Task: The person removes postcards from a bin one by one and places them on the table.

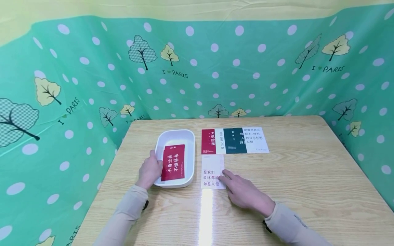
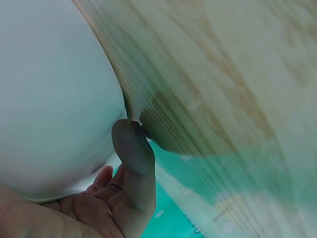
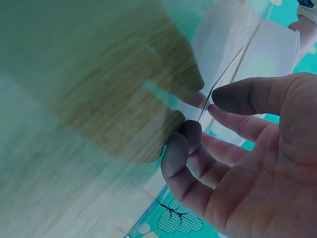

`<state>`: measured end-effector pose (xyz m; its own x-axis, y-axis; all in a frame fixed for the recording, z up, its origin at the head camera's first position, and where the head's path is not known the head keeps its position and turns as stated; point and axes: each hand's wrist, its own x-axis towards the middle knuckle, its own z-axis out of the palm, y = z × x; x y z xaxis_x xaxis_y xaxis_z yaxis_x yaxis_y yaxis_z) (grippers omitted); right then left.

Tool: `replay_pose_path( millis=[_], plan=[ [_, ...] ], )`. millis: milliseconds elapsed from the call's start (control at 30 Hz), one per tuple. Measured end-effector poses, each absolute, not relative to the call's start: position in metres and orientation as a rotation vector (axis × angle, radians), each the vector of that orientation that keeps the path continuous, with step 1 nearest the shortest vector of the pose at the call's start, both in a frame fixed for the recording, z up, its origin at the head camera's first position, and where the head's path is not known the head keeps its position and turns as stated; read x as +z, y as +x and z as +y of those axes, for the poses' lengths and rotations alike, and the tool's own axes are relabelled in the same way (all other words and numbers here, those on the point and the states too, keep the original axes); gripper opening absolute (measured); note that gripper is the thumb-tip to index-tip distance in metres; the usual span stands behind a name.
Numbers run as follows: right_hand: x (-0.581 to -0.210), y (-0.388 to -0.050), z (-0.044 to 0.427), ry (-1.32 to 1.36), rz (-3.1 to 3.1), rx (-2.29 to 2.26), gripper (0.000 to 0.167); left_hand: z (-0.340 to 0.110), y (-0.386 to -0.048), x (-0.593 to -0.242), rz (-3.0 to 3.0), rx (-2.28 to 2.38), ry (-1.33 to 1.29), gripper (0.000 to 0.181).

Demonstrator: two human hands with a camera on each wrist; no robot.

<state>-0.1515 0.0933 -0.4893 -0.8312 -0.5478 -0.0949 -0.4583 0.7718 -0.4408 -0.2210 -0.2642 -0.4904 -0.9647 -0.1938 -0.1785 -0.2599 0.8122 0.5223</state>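
Observation:
In the head view, a white plastic tray (image 1: 191, 150) stands on the table at left, with red cards (image 1: 173, 162) bearing white writing inside. My left hand (image 1: 150, 169) grips its left side; the left wrist view shows the thumb (image 2: 133, 148) against the outer wall of the tray (image 2: 54, 99). A white card (image 1: 212, 167) with dark writing lies right of the tray. My right hand (image 1: 244, 191) pinches the right edge of this card between thumb and forefinger. The other fingers (image 3: 188, 168) bend beside it at the table surface.
Above the white card lies an overlapping row: a red card (image 1: 208, 145), a white card (image 1: 220, 140), a dark green card (image 1: 234, 143) and another white card (image 1: 257, 145). A wooden table (image 1: 307, 171) carries everything. Behind it hangs a green patterned curtain (image 1: 197, 85).

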Motion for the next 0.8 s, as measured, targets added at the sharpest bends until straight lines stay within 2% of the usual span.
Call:
replay_pose_path(
  millis=[800],
  plan=[
    [-0.4881, -0.1496, 0.0957, -0.767, 2.759, -0.588, 0.052, -0.2658, -0.222, -0.4915, 2.897, 0.84, -0.35, 0.056]
  ],
)
